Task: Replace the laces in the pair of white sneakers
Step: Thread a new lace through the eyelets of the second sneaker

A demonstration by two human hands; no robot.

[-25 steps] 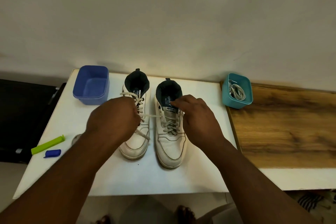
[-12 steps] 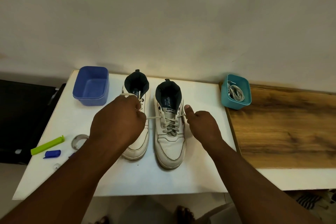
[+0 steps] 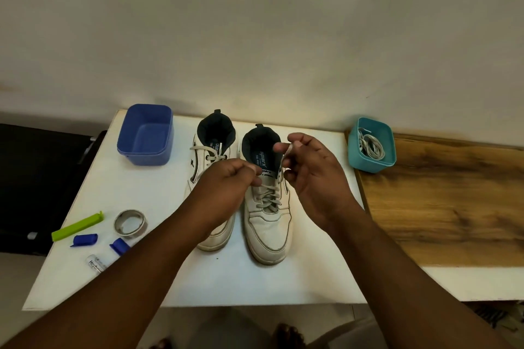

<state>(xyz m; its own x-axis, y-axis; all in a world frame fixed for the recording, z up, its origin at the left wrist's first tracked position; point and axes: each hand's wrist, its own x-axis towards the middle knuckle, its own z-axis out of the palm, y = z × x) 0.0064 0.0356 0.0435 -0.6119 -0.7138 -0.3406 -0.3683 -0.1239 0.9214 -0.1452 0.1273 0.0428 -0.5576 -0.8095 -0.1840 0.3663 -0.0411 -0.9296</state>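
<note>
Two white sneakers stand side by side on the white table (image 3: 312, 278), toes toward me. The left sneaker (image 3: 211, 147) is partly covered by my left hand (image 3: 226, 187). The right sneaker (image 3: 268, 224) has grey-white laces (image 3: 269, 195) crossing its tongue. My left hand pinches one lace end at the right sneaker's upper eyelets. My right hand (image 3: 309, 176) is raised over the shoe's right side and pinches the other lace end between thumb and forefinger. A teal tub (image 3: 370, 166) at the back right holds a coil of white laces (image 3: 371, 147).
A blue tub (image 3: 146, 136) stands at the back left. Near the left edge lie a green clip (image 3: 76, 227), a metal tape ring (image 3: 130, 222), two blue caps (image 3: 83, 239) and a small tube (image 3: 97, 262). A wooden board (image 3: 442, 201) adjoins on the right; a wall rises behind.
My right hand rose from the shoe's side and lifted its lace end upward. My left hand shifted right, from over the left sneaker toward the right sneaker's eyelets.
</note>
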